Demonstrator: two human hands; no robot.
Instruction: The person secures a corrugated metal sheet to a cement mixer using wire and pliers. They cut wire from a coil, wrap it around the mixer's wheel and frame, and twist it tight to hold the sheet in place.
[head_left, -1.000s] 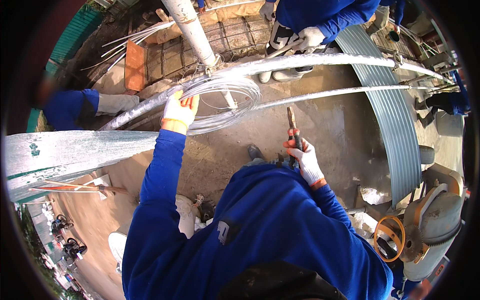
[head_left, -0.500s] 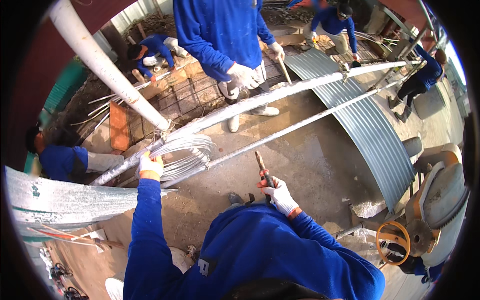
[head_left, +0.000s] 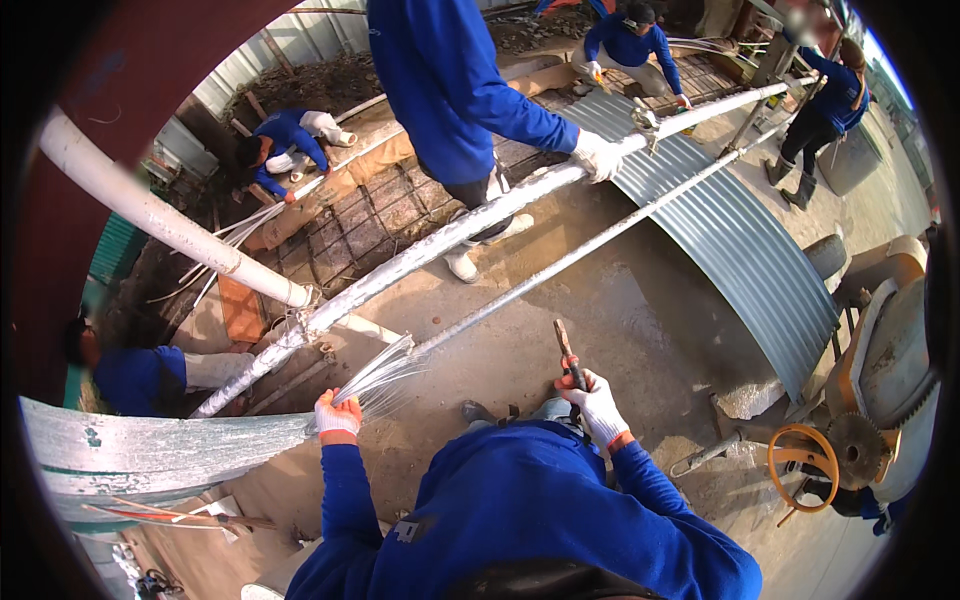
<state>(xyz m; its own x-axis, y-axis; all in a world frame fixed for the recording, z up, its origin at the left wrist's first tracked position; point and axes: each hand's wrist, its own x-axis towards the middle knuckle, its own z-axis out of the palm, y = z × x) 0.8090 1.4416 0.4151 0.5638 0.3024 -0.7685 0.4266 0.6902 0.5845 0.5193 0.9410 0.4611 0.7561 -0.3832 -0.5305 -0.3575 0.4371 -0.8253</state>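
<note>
My left hand [head_left: 338, 415], in a white glove with orange fingertips, is closed around one side of a coil of pale wire [head_left: 382, 376], its loops seen nearly edge-on and fanning out up and to the right of my fingers. My right hand [head_left: 598, 410], gloved the same way, is wrapped around the dark handles of a pair of pliers [head_left: 565, 345], whose rusty nose points up and away from me; I cannot tell whether the jaws are parted. The coil hangs in front of me on my left, overlapping the near end of a thin pipe [head_left: 560, 264], though I can't make out whether they touch. Beyond that, a thicker silvery pipe [head_left: 450, 242] slants up to the right, and a co-worker [head_left: 435, 90] in blue stands behind it with a gloved hand resting on it. A white pole [head_left: 160, 215] leans down to meet this pipe on the left. Past them lies a grid of bars [head_left: 350, 220], with an orange board [head_left: 240, 310] beside it. A corrugated metal sheet [head_left: 720, 240] runs under both pipes to the right, and near it stands a machine with an orange ring [head_left: 772, 463] and a toothed gear [head_left: 855, 448].
</note>
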